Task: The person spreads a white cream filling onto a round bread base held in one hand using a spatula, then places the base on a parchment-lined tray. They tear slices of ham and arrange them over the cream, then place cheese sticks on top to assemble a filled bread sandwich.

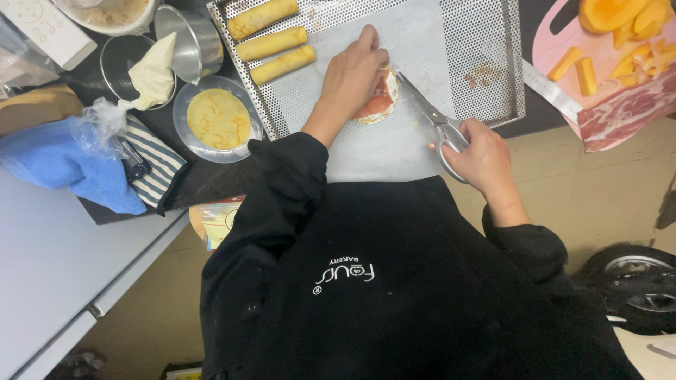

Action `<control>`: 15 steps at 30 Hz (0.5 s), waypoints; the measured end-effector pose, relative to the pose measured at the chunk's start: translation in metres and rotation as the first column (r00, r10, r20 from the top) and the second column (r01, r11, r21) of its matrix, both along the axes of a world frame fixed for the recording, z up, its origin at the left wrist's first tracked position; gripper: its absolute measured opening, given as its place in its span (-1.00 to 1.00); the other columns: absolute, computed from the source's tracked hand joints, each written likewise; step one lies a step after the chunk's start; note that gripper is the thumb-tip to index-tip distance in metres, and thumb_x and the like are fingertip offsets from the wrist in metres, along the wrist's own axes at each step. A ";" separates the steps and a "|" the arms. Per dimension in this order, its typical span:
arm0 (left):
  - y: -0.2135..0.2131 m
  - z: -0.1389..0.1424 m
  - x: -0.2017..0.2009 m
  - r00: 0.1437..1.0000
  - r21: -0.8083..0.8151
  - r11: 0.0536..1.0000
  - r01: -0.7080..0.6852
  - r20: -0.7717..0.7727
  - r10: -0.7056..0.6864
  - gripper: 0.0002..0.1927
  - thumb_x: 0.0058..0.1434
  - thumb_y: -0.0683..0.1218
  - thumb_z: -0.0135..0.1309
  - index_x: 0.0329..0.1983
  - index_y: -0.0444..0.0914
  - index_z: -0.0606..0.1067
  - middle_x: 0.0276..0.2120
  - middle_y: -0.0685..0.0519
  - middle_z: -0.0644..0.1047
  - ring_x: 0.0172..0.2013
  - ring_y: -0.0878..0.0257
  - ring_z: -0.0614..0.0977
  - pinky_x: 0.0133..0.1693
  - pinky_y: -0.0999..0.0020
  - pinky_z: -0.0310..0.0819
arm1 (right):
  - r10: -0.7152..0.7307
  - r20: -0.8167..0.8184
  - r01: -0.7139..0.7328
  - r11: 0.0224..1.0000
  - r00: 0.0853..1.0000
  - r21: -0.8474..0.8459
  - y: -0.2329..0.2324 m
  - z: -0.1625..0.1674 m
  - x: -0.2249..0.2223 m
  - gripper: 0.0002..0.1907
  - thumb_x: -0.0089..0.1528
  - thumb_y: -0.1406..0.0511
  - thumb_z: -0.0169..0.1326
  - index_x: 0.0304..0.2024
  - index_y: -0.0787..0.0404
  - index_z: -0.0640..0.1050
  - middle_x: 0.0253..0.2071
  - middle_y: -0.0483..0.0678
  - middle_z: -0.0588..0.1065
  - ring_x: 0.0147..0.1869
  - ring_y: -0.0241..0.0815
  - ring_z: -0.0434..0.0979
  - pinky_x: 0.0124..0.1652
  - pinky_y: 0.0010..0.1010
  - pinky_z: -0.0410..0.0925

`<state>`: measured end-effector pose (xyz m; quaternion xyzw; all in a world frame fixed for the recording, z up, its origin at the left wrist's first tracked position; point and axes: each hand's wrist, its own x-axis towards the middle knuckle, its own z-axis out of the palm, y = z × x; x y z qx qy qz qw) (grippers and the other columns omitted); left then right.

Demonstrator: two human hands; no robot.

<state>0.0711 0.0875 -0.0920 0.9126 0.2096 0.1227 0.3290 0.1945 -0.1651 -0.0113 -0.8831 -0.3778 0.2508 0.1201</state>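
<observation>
We had the open crepe [375,105] with its pink filling on the perforated tray [493,63], near its front edge. Left hand [355,74] fingers pressed it down; right hand [482,155] fingers gripped scissors [429,112], blades at the crepe. Three finished rolls [271,43] lay at the tray's far left; one plain crepe [217,118] waited left of the tray.

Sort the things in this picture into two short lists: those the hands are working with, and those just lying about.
In use:
left hand pressing the filled crepe
right hand holding the scissors
perforated tray

Lying about:
three rolled crepes
plate with a flat crepe
blue cloth
pink board with orange pieces
</observation>
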 end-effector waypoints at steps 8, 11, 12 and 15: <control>0.003 0.001 0.009 0.995 0.094 0.991 0.093 -0.032 -0.090 -0.93 -0.04 -0.20 0.21 -0.45 -0.21 0.62 -0.07 0.01 0.42 -0.19 0.10 0.56 -0.27 0.15 0.52 | -0.022 -0.012 0.022 1.000 1.000 0.002 -0.002 0.000 -0.001 -0.46 0.11 0.01 0.37 -0.33 0.30 0.43 -0.45 0.15 0.50 -0.39 0.17 0.52 -0.34 -0.09 0.36; 0.003 0.000 0.008 0.993 0.114 0.987 0.115 -0.048 -0.111 -0.95 -0.03 -0.21 0.20 -0.46 -0.22 0.62 -0.06 0.01 0.42 -0.20 0.09 0.56 -0.28 0.15 0.52 | -0.007 0.003 0.007 0.999 1.000 0.041 -0.002 0.000 -0.002 -0.45 0.12 0.02 0.38 -0.32 0.31 0.42 -0.43 0.16 0.50 -0.37 0.19 0.52 -0.33 -0.08 0.36; 0.004 0.000 0.008 0.992 0.122 0.985 0.122 -0.056 -0.116 -0.95 -0.03 -0.21 0.20 -0.47 -0.23 0.61 -0.06 0.01 0.42 -0.20 0.09 0.56 -0.29 0.15 0.52 | -0.010 -0.001 0.010 1.000 1.000 0.025 -0.002 0.000 -0.002 -0.45 0.12 0.01 0.37 -0.33 0.31 0.42 -0.43 0.16 0.50 -0.37 0.19 0.52 -0.33 -0.08 0.36; 0.003 -0.001 0.008 0.990 0.114 0.984 0.136 -0.056 -0.130 -0.96 -0.04 -0.21 0.20 -0.48 -0.24 0.58 -0.07 0.01 0.42 -0.21 0.09 0.56 -0.29 0.15 0.52 | -0.002 -0.004 0.002 1.000 1.000 0.005 -0.002 0.001 -0.001 -0.44 0.12 0.00 0.37 -0.33 0.31 0.44 -0.42 0.16 0.50 -0.35 0.19 0.53 -0.32 -0.08 0.37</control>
